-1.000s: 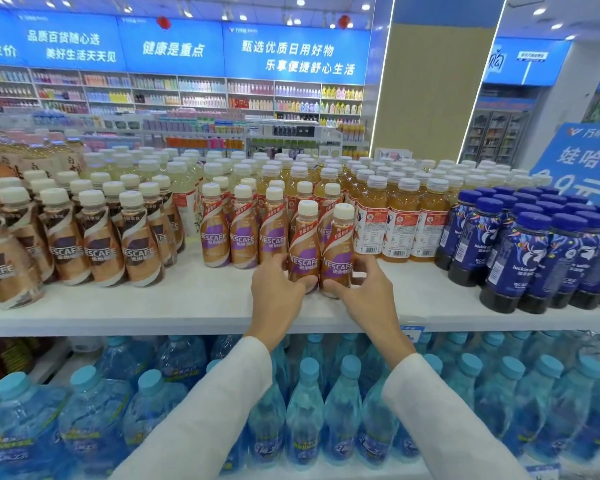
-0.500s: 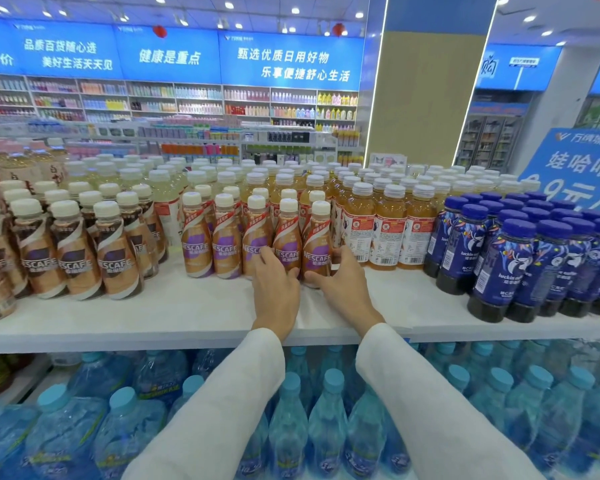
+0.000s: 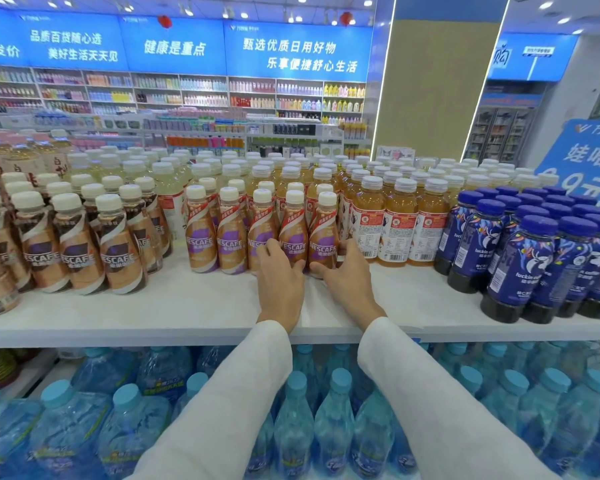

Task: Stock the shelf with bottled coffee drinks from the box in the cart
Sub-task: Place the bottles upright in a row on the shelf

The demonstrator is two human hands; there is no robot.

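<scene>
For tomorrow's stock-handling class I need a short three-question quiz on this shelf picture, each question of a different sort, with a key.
1. True or false: both hands rest against the purple-label coffee bottles on the white shelf.
2. Which drinks stand directly to the right of those coffee bottles? A) dark blue bottles B) orange tea bottles C) water bottles
3. Fill in: the water bottles are on the shelf ____ the coffee.

Key
1. True: the left hand and right hand touch the two front bottles at the right end of the row.
2. B, the orange tea bottles.
3. Below.
</scene>
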